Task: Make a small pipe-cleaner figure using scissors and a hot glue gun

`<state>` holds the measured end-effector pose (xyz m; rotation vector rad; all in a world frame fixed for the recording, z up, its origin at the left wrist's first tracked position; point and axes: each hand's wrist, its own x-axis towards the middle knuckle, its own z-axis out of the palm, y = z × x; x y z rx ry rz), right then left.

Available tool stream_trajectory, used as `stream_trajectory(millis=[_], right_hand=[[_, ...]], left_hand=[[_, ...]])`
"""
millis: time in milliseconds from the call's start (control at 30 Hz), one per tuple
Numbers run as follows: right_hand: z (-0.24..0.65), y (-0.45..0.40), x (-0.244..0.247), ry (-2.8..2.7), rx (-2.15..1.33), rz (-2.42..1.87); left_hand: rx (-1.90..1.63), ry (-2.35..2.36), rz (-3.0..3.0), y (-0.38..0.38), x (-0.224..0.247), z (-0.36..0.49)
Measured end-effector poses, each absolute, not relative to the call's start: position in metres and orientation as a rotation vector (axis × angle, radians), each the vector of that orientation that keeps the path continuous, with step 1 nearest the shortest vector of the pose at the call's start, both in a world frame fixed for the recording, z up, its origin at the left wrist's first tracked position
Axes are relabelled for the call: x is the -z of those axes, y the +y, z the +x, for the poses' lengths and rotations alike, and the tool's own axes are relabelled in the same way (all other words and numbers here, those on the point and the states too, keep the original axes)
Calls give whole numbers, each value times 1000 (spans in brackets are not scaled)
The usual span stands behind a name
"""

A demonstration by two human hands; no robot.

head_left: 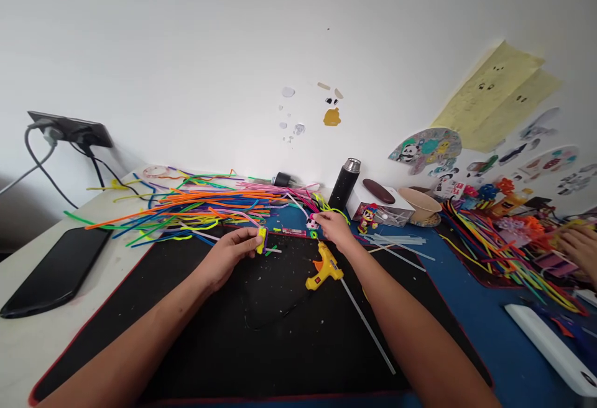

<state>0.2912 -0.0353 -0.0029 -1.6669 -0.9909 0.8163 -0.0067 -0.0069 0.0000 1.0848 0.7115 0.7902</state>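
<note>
My left hand [233,251] pinches a small yellow piece [262,241] with a bit of purple on it, above the back of the black mat [209,346]. My right hand [330,227] has its fingers closed at a small pink and white figure [312,224] at the mat's back edge. Just below my right hand lies a yellow glue gun [325,266], a long clear glue stick [368,327] reaching out from its rear. Many colourful pipe cleaners [186,203] are heaped behind and left of my left hand.
A black bottle [344,185], a white box [385,206], a bowl [420,204] and a small colourful figure [368,218] stand at the back right. Another person's hand [581,246] is at the right edge. A black tray-like object [56,271] lies left.
</note>
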Motion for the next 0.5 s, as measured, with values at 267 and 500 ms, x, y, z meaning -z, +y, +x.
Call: stream_trajectory(millis=[267, 500], right_hand=[[292, -20, 14, -1225, -669, -1855], [291, -6, 14, -1401, -580, -1960]], left_hand=[[-784, 695, 1103, -9, -2, -8], [-748, 694, 1074, -11, -2, -5]])
